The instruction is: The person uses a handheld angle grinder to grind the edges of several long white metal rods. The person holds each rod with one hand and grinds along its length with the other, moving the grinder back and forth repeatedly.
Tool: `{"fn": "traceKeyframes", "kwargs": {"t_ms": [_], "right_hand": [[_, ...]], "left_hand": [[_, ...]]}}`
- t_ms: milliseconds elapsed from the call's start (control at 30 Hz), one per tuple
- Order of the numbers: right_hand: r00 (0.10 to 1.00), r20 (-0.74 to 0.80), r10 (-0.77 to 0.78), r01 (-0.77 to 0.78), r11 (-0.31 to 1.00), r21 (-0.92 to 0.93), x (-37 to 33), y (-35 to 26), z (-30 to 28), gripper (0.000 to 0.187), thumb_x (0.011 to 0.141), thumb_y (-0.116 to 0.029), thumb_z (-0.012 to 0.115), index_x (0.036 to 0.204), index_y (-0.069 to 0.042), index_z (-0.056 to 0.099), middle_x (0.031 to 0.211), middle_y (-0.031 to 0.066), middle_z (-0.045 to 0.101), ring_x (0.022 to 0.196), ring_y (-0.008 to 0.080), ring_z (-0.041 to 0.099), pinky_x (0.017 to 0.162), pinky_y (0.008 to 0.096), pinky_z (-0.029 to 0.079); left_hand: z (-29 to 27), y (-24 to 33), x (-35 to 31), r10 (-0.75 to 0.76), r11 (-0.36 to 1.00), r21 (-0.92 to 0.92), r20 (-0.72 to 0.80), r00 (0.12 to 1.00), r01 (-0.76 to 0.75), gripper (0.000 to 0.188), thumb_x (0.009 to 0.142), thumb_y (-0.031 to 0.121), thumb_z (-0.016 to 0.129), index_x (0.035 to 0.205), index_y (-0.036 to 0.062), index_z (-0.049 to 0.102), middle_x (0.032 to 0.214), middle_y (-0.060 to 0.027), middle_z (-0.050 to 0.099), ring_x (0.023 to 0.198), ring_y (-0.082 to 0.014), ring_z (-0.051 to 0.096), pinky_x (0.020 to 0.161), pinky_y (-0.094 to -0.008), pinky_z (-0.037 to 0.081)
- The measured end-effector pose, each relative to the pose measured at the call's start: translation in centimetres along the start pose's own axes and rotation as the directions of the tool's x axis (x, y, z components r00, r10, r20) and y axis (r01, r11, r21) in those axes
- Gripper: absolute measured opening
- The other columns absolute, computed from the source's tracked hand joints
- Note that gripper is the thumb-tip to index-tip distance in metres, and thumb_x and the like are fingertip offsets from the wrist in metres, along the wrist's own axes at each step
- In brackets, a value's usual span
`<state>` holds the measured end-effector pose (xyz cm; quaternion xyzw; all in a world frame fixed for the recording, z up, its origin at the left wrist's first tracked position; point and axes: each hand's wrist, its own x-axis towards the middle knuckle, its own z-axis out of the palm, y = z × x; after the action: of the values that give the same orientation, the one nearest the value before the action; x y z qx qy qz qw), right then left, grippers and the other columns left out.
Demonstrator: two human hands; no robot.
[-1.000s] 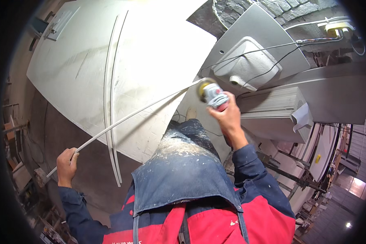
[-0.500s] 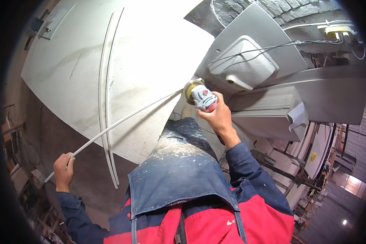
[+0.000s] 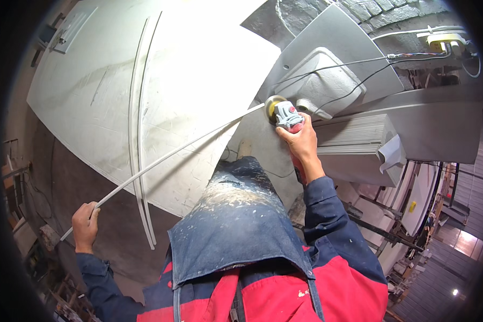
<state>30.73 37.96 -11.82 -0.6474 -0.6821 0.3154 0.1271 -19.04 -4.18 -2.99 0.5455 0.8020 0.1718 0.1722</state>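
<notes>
My left hand (image 3: 85, 224) is closed round a long thin white strip (image 3: 169, 154), near its lower end. The strip slants up to the right, across the white tabletop panel, and its far end reaches the disc of an angle grinder (image 3: 288, 115). That grinder has a grey head, a red body and a round disc with a yellow centre. My right hand (image 3: 301, 140) grips it just behind the head. Whether the disc touches the strip's tip I cannot tell. Two more thin white strips (image 3: 136, 145) lie lengthwise on the white panel (image 3: 104, 115), under the held one.
A grey panel with a white sink basin (image 3: 327, 80) leans at the back right. Below it sits a stack of pale sheets (image 3: 354, 140). The grinder's dark cable (image 3: 354, 88) runs toward a yellow power strip (image 3: 446, 39) at far right. Clutter lines the left edge.
My right hand has shifted the grinder to the right and slightly up. More of the strip's far end shows beside the disc. My left hand has barely moved.
</notes>
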Motion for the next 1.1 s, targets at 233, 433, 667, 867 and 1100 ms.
{"fn": "traceKeyframes", "kwargs": {"t_ms": [233,433,667,867,1100], "right_hand": [[0.999,0.027,-0.044,0.040,0.991,0.127,-4.6,-2.7,0.6,0.080,0.075,-0.034,0.094,0.139,-0.007,0.055,0.116,0.0195,0.076,0.107,0.0308,0.075,0.094,0.0399,0.058],[0.891,0.340,-0.302,0.289,0.953,0.090,-8.7,-7.3,3.7,0.087,0.075,-0.037,0.094,0.146,-0.011,0.051,0.115,0.0229,0.076,0.104,0.0383,0.078,0.088,0.0434,0.062],[0.899,0.339,-0.276,0.255,0.961,0.105,-8.1,-7.3,4.4,0.086,0.073,-0.040,0.093,0.144,-0.011,0.052,0.111,0.0234,0.076,0.105,0.0429,0.075,0.089,0.0462,0.061],[0.969,0.208,-0.136,0.145,0.989,-0.026,-5.0,-4.3,2.7,0.085,0.071,-0.039,0.094,0.140,-0.012,0.054,0.110,0.0204,0.077,0.102,0.0385,0.076,0.089,0.0443,0.060],[0.993,0.101,-0.062,0.062,0.998,-0.001,-2.3,-2.1,1.1,0.086,0.073,-0.042,0.094,0.141,-0.010,0.053,0.117,0.0203,0.077,0.108,0.0369,0.075,0.094,0.0437,0.058]], "left_hand": [[-1.2,1.1,0.2,-0.059,0.998,0.033,0.053,0.997,0.057,0.012,0.094,0.006,0.072,0.104,-0.0004,0.072,0.083,-0.0173,0.064,0.075,-0.0361,0.063,0.069,-0.0415,0.049],[-1.6,1.4,0.6,-0.031,0.999,0.033,0.038,0.999,0.029,0.012,0.095,0.007,0.073,0.104,-0.0001,0.072,0.083,-0.0174,0.064,0.075,-0.0359,0.063,0.068,-0.0415,0.049],[-1.3,0.9,0.4,-0.038,0.999,0.040,0.044,0.998,0.036,0.013,0.095,0.008,0.074,0.104,-0.0011,0.072,0.085,-0.0181,0.065,0.076,-0.0371,0.064,0.069,-0.0418,0.049],[-0.8,0.4,0.4,-0.017,1.000,0.027,0.033,0.999,0.016,0.013,0.094,0.007,0.074,0.104,-0.0013,0.072,0.085,-0.0190,0.065,0.077,-0.0382,0.064,0.070,-0.0424,0.049],[-0.4,0.0,0.1,-0.033,0.999,0.023,0.035,0.999,0.032,0.013,0.094,0.007,0.073,0.104,-0.0015,0.072,0.085,-0.0186,0.065,0.077,-0.0383,0.064,0.070,-0.0424,0.050]]}}
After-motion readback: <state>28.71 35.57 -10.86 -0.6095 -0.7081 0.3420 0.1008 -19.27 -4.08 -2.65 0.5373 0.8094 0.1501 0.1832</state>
